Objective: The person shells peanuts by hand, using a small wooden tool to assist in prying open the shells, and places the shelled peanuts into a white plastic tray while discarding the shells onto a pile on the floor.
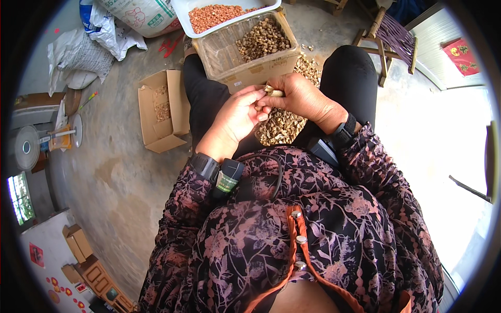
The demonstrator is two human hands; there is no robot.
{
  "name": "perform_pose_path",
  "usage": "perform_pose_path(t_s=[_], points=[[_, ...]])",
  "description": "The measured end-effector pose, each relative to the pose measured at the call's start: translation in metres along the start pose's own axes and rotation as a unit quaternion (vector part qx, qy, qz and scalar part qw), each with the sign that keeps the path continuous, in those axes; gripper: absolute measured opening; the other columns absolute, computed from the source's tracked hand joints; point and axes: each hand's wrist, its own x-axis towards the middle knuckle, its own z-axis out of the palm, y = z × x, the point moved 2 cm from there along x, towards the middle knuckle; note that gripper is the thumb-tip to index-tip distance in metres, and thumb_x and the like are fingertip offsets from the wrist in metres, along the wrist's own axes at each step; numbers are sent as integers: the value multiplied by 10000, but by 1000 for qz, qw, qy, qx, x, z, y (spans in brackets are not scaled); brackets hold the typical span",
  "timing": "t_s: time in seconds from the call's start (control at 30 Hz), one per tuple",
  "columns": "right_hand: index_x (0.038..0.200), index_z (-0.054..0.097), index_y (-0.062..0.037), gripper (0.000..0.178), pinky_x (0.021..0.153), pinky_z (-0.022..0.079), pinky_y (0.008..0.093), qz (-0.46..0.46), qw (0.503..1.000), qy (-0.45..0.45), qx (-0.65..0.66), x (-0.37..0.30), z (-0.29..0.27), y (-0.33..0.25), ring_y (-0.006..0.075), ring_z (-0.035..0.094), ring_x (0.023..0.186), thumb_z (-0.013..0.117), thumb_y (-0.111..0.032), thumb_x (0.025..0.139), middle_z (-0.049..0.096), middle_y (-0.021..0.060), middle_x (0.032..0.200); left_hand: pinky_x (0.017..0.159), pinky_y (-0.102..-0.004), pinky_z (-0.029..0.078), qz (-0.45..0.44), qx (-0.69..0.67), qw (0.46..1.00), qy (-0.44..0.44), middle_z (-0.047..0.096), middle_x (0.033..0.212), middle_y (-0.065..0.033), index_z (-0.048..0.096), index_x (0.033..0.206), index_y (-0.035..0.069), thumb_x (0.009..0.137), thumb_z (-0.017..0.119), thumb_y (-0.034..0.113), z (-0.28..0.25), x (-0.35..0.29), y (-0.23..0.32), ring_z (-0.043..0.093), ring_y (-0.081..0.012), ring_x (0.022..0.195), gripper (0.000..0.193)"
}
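Observation:
Both hands meet above my lap, over the near edge of the plastic box. My right hand (305, 96) is closed round a small, pale, wooden-looking split stick (274, 92), whose ends stick out past the thumb. Against it, my left hand (233, 116) has its fingers pinched together; what lies between them, if anything, is hidden. In the box (219, 58) sits a heap of unshelled peanuts (263, 40). Red peanut kernels (215, 19) fill part of a white tray (195, 32) resting at the box's far side. Between my legs spreads a pile of broken peanut shells (282, 127).
An open cardboard box (151, 125) with some reddish bits inside stands left of my leg. White sacks (83, 57) lie at the far left, near a fan (27, 147). A wooden folding stool (389, 39) stands at the far right.

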Motion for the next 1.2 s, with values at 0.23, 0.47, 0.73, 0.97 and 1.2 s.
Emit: perform_pose_path(t_s=[0.23,0.47,0.73,0.97,1.2], points=[[895,631,-15,308,623,482,358,27,996,6,82,-2,2,0,293,620,670,731,-276,765,637,158,730,554,-237,414,9,-43,998,-38,614,883,-73,507,1124,1,908,468,85,-6,4,-6,564,-149,693,235],[897,632,-19,300,616,480,354,36,997,7,61,-2,-4,-8,280,613,650,717,-285,786,633,157,718,632,-268,436,31,-57,995,-80,604,881,-76,502,1122,-16,861,460,33,-7,6,-6,564,-170,772,269],[866,606,-17,229,598,479,332,32,998,32,38,-1,0,-7,256,596,622,658,-239,845,619,145,682,731,-301,468,36,39,998,-19,594,957,-104,524,1067,-27,786,441,-38,-6,4,-1,579,-201,836,293],[860,605,-5,189,576,473,278,39,990,41,126,-1,2,-7,104,576,633,670,-181,841,627,75,674,797,-317,487,30,47,998,-31,604,969,-107,527,1067,-36,789,445,-30,-3,1,1,599,-207,885,290],[859,602,-1,192,581,475,262,20,992,26,126,0,4,-5,83,561,643,700,-161,818,621,45,687,836,-340,489,35,21,999,-32,607,983,-106,524,1088,-41,803,443,-26,-1,0,0,600,-205,893,297]])
